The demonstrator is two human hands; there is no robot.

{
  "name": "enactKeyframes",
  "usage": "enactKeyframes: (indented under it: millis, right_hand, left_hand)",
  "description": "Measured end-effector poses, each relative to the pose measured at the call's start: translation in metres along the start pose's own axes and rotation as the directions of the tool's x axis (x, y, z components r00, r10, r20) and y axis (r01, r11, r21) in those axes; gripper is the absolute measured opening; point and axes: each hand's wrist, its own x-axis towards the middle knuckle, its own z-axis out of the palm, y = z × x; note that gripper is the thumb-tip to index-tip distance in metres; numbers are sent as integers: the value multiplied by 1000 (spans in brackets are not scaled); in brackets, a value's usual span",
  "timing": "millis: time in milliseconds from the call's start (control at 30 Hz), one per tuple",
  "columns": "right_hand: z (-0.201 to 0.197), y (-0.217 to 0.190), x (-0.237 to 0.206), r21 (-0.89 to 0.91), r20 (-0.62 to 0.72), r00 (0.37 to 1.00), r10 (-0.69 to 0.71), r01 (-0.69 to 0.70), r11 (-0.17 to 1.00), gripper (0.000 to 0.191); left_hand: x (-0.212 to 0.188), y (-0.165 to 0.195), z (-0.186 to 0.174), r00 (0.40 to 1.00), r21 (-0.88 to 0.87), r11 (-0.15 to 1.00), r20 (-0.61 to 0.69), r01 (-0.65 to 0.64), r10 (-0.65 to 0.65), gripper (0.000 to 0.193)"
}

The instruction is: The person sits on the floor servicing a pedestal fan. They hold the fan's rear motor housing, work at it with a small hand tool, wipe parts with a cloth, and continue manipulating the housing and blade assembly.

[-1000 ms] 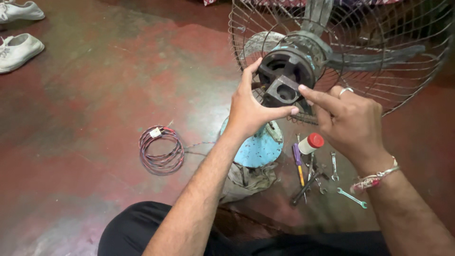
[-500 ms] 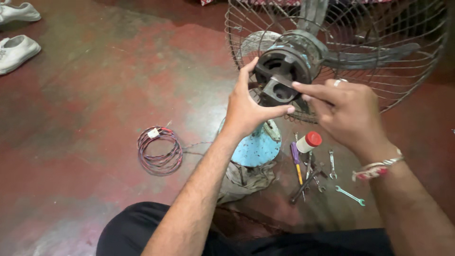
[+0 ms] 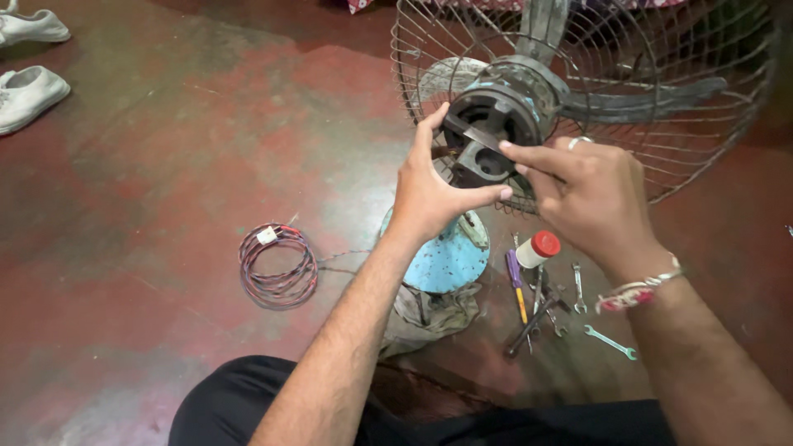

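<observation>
A pedestal fan with a wire cage (image 3: 677,140) stands before me, its bare dark motor housing (image 3: 487,124) facing me. My left hand (image 3: 434,194) cups the motor's lower left side, thumb reaching under it. My right hand (image 3: 591,198), wearing a ring and a thread bracelet, grips the motor's right side and holds a thin flat metal blade (image 3: 475,136) laid across the motor's face. The fan's round light-blue base (image 3: 450,260) sits just below my hands.
A coil of red and dark wire (image 3: 277,268) lies on the red floor at the left. Spanners, a purple-handled screwdriver (image 3: 516,285) and a small red-capped white bottle (image 3: 537,248) lie right of the base. A grey rag (image 3: 429,314) sits under it. White shoes (image 3: 29,91) rest far left.
The view has shifted slightly, so the fan and hands sit a little higher. Both hands stay on the motor, with the right fingers edging left across its face.
</observation>
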Motion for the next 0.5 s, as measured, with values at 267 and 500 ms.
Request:
enactKeyframes:
  millis: [267,500]
  right_hand:
    - [-16,7,3,98,78,995,54,-62,993,29]
    - [-3,6,-2,129,33,998,62,-66,989,29]
  left_hand:
    - [1,3,-2,1000,32,999,6,14,-14,123]
    - [-1,2,-1,1000,9,1000,3,-8,8,122]
